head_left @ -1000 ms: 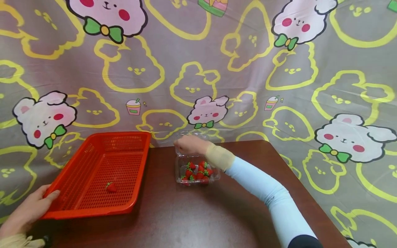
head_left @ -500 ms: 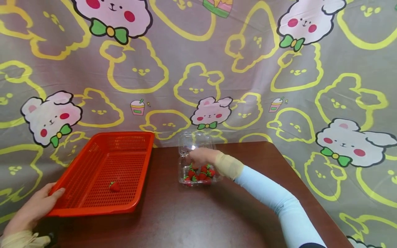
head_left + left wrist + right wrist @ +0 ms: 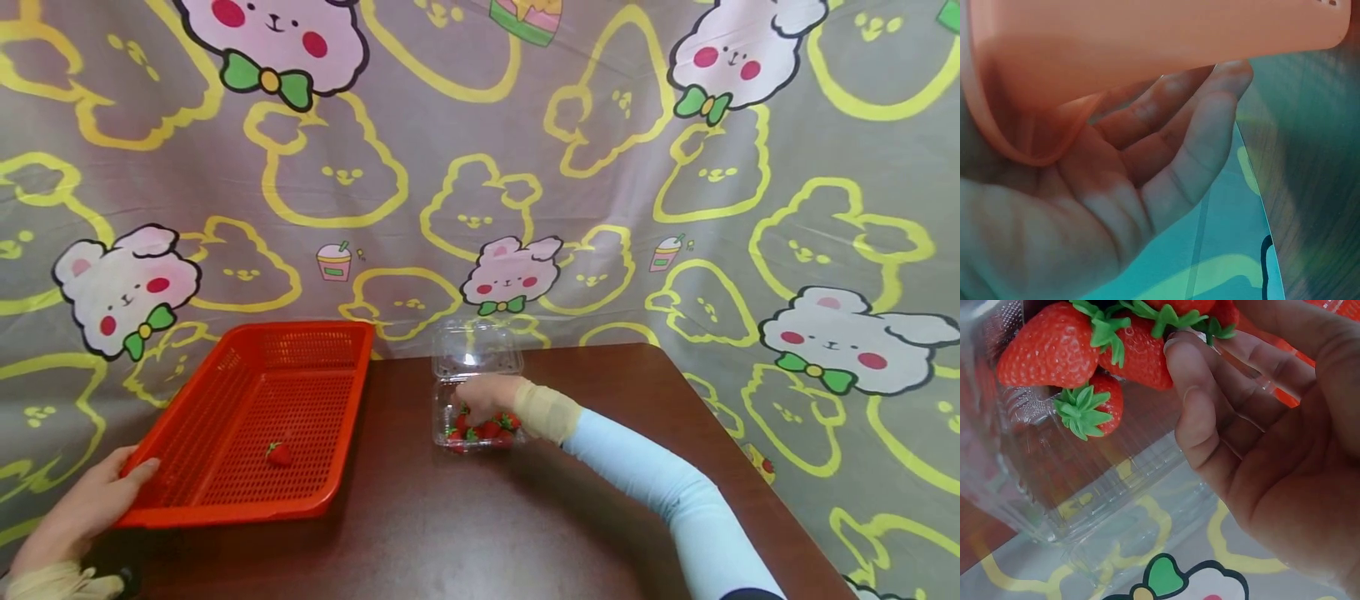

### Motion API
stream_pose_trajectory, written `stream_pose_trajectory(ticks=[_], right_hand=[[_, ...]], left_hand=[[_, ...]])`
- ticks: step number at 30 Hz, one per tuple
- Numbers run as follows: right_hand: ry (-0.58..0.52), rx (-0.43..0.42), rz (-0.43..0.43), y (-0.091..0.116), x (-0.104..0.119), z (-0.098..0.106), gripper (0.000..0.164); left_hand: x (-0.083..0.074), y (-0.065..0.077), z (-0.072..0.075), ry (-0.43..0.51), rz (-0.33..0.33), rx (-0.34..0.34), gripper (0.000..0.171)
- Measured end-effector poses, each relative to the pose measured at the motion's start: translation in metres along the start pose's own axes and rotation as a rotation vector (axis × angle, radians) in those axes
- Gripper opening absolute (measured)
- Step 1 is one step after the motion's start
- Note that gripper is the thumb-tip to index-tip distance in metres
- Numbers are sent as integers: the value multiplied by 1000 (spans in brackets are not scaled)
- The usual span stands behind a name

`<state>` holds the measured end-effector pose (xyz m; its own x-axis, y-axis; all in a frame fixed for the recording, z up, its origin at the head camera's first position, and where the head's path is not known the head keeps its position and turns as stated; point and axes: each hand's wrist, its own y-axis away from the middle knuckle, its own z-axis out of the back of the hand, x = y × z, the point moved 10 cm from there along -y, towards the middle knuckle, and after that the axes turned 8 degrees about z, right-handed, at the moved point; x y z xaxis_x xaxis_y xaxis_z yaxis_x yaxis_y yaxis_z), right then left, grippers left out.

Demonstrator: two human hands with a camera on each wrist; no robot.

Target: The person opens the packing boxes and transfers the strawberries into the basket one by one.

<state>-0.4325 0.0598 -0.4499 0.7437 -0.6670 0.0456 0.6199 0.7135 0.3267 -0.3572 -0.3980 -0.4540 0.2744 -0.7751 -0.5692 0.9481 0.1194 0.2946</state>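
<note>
At lower left in the head view, my left hand point(image 3: 97, 504) grips the near left corner of a red perforated plastic basket point(image 3: 225, 512), thumb over the rim. The left wrist view shows the fingers point(image 3: 1194, 147) curved beneath its wall. One strawberry point(image 3: 279, 454) lies in the basket. My right hand point(image 3: 491, 396) reaches into a clear plastic clamshell box point(image 3: 441, 423) of several strawberries point(image 3: 1054, 347) with green leaves. In the right wrist view its fingertips touch a strawberry point(image 3: 1138, 353); the thumb tip is out of frame, so I cannot tell whether they pinch one.
The box's clear lid point(image 3: 480, 346) stands open at its back. Both containers are on a dark brown table point(image 3: 450, 533), the basket at the left, its front overhanging toward me. A patterned cloth point(image 3: 600, 192) hangs behind and to the right.
My right hand has moved from the box's lid down into the box among the strawberries, settling slightly lower over the last half second. The left hand keeps holding the basket in place.
</note>
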Motion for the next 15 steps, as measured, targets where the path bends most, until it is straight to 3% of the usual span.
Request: stream_pose_trajectory(ticks=[15], right_hand=[[35, -1, 36, -4, 10, -5, 16]], left_hand=[[0, 1, -5, 18, 13, 23, 69]])
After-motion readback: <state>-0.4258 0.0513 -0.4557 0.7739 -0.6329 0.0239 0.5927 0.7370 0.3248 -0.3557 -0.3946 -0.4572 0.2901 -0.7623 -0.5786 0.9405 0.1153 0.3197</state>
